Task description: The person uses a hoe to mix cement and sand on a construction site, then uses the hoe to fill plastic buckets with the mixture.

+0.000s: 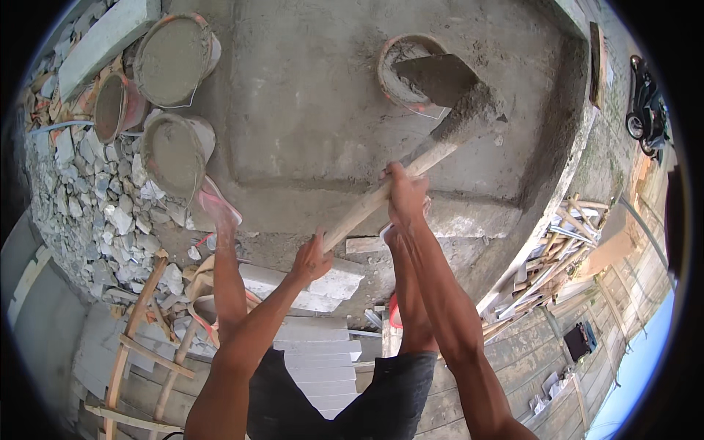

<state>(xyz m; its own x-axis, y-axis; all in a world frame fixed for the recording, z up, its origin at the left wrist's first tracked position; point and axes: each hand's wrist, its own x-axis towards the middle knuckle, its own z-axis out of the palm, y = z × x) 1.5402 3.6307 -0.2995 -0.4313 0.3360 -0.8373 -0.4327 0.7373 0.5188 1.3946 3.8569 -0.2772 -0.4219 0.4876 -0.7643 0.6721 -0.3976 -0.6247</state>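
Both my hands hold a long-handled hoe (438, 79). My left hand (312, 258) is closed round the lower end of its wooden handle, and my right hand (406, 194) grips farther up, nearer the head. Wet grey mortar (477, 110) clings to the hoe's head. The dark blade hangs over a mortar-smeared bucket (387, 79), covering part of its opening. Grey mix shows inside that bucket, which stands in a shallow concrete trough (308, 125) with a wire handle at its near side.
On the left, two buckets (174, 60) (176, 154) hold grey mix, beside a third bucket (111, 106). Broken rubble (110, 198) lies near my left foot. Pale blocks (315, 352) lie between my legs; a wooden ladder (136, 337) is lower left, scrap sticks (565, 242) at right.
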